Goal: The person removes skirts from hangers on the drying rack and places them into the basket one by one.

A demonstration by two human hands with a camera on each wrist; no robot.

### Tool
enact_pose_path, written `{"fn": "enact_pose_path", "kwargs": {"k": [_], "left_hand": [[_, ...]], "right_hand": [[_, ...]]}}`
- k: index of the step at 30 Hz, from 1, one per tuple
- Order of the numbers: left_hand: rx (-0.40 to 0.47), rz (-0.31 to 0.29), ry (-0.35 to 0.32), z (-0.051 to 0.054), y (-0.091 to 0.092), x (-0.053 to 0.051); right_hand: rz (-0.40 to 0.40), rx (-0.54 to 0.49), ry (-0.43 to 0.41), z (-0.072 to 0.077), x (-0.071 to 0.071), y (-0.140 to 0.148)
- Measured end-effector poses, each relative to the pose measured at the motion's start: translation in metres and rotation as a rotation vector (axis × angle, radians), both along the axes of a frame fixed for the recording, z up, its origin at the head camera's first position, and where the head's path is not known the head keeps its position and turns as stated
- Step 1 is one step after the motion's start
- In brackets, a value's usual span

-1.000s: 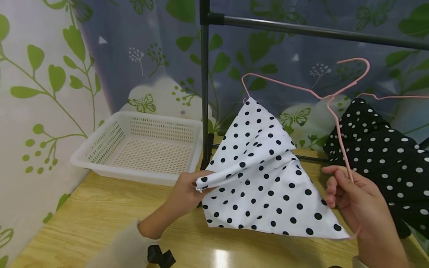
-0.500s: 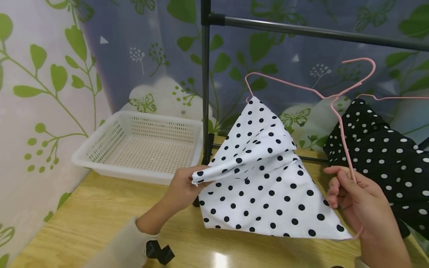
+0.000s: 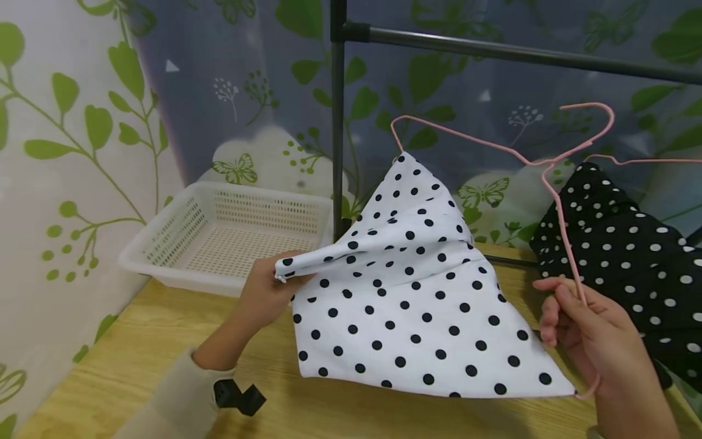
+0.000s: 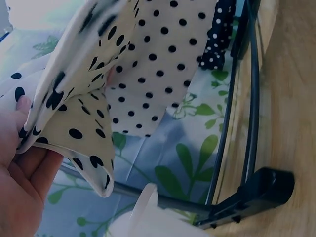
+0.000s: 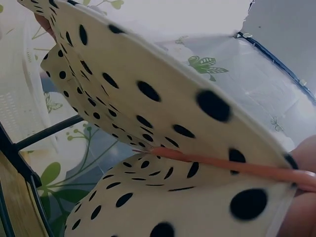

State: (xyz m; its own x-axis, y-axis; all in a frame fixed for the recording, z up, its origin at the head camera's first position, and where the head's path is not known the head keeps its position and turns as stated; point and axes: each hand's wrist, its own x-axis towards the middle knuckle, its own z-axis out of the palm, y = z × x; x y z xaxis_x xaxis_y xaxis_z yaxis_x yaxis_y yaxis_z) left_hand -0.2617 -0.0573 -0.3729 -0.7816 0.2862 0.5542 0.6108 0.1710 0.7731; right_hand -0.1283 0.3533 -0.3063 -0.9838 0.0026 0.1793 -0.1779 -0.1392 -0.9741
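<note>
While L hand [image 3: 265, 296] pinches the white dotted cloth [image 3: 395, 305] on the pink hanger [image 3: 543, 163] & R hand [image 3: 595, 329], half-curled, grips its wire, step's prob. straightening; next likely needs gentle tug, hanger steady.

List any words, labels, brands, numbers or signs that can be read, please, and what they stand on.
There is no readable text in any view.
The white cloth and black cloth show dots, the backdrop plants and butterflies; no lettering shows on the basket or held hanger.

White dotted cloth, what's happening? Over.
Left hand grips white dotted cloth. Right hand pinches slim pink hanger. Cloth on hanger; dark tubular rack behind, nothing in front.
</note>
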Motion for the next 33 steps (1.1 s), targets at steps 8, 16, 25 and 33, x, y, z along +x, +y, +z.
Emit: {"fn": "enact_pose_path", "kwargs": {"k": [8,16,25,33], "left_hand": [[0.013,0.064,-0.040,-0.004,-0.008,-0.004],[0.044,0.052,0.017,-0.003,-0.004,-0.004],[0.228,0.025,0.061,-0.003,-0.004,-0.002],[0.308,-0.110,-0.034,-0.007,0.004,-0.007]], "right_hand": [[0.003,0.003,-0.013,0.000,0.001,0.002],[-0.002,-0.013,-0.008,0.001,0.000,0.001],[0.009,-0.019,-0.040,0.002,0.000,0.000],[0.050,-0.060,0.023,-0.001,0.000,-0.005]]}}
